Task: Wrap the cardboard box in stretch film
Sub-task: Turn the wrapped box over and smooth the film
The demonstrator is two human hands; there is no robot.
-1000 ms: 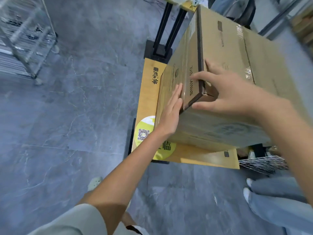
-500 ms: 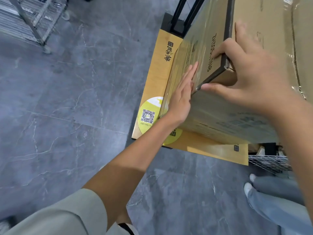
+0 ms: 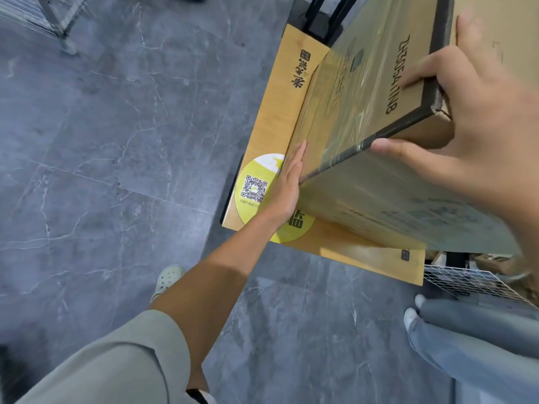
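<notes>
A large cardboard box (image 3: 367, 91) with black edge bands stands on a low wooden cart platform (image 3: 280, 112). Shiny clear stretch film (image 3: 344, 123) lies over the box's left side face. My left hand (image 3: 287, 188) presses flat, fingers together, against the lower part of that face near the near corner. My right hand (image 3: 472, 121) grips the box's near top corner, thumb under the black edge and fingers spread on the top face.
The platform carries a yellow round sticker with a QR code (image 3: 255, 189) and black upright handle bars (image 3: 323, 10) at its far end. Another person's legs and white shoes (image 3: 437, 325) stand at the lower right by a wire basket (image 3: 466, 282). A metal rack (image 3: 43, 13) is at the top left.
My view has come closer and lower over the box. My left hand has slid down the film-covered side face. My right hand keeps its grip on the top corner.
</notes>
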